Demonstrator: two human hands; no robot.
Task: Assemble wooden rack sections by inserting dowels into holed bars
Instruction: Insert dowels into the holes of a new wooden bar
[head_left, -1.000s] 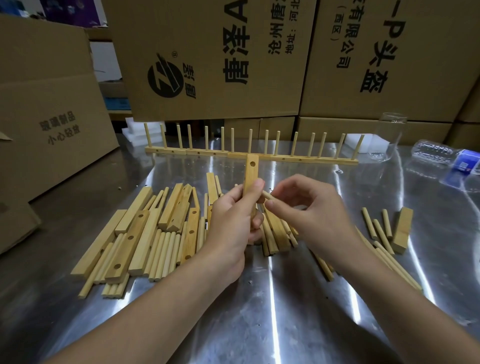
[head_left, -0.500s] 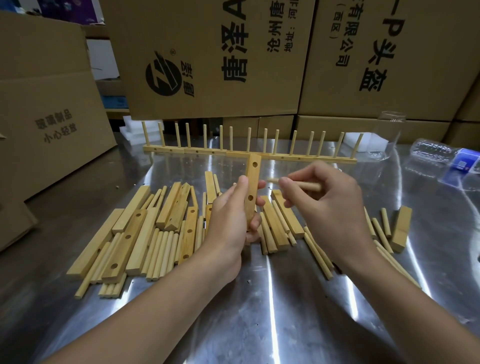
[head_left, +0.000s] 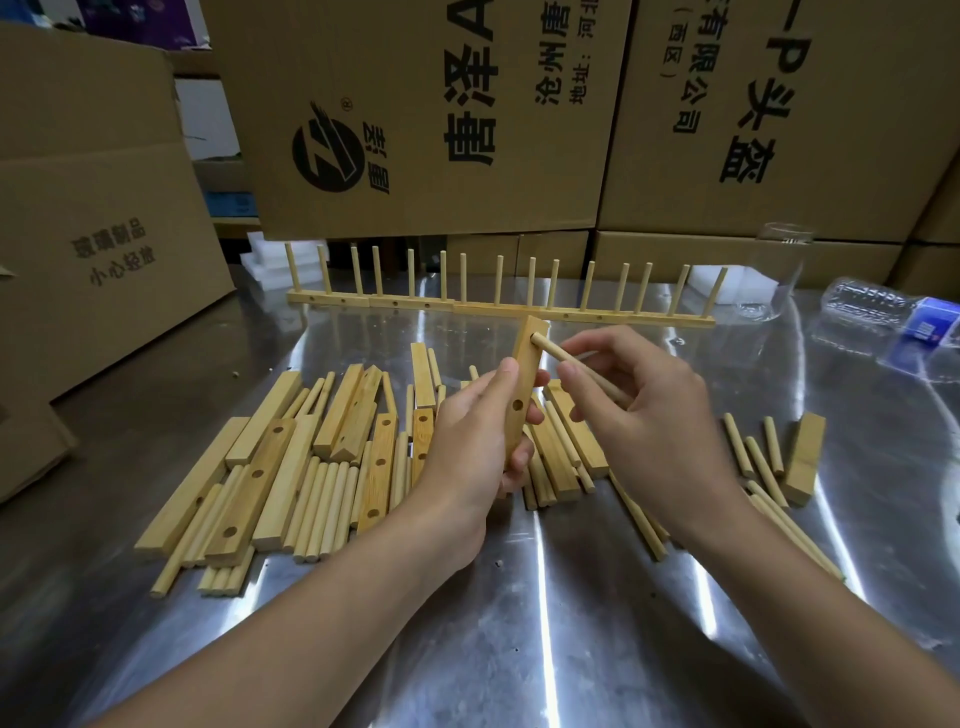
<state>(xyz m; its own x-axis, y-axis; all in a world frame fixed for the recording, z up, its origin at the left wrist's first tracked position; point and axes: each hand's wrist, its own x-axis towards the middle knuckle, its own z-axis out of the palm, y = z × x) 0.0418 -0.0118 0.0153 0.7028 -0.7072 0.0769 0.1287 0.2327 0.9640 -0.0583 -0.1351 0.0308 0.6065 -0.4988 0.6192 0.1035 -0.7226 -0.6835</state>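
My left hand grips a short holed wooden bar upright above the metal table. My right hand pinches a dowel whose tip sits at the bar's upper hole; a second hole shows lower on the bar. A pile of loose bars and dowels lies to the left and under my hands. A row of finished rack sections with upright dowels stands along the back of the table. A few more dowels and one bar lie to the right.
The shiny metal table is ringed by large cardboard boxes at the back and left. A clear glass and a lying plastic bottle are at the back right.
My right hand picked a dowel from the pile, raised it and brought its tip to the bar's upper hole. My left hand lifted and tilted the bar slightly.
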